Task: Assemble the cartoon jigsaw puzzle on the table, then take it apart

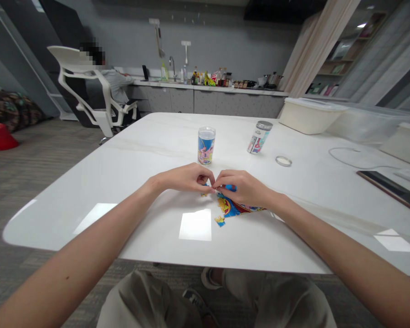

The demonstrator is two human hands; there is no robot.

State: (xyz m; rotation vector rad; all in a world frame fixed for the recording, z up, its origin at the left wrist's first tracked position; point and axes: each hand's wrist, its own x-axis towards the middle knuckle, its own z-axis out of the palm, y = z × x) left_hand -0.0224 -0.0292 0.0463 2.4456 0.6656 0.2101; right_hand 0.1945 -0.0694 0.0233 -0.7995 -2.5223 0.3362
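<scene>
A partly joined jigsaw puzzle (237,208) in blue, yellow and red lies flat on the white table, partly under my right hand (244,184). My left hand (187,176) comes in from the other side, and the fingertips of both hands meet in a pinch at the puzzle's upper left. They close on a small jigsaw piece, mostly hidden by the fingers. Bits of blue and yellow show beneath my left fingers. At the lower left edge sticks out a yellow-and-blue piece (220,221). Just beyond my hands stands a clear-topped cylinder (205,148) with a cartoon print.
Farther right are a second printed cylinder (258,139) with a silver lid and a round lid (283,161) lying flat. Storage boxes (310,117), a cable and a dark flat device (392,191) occupy the right side. A person sits in a white-framed chair (104,91) at back left.
</scene>
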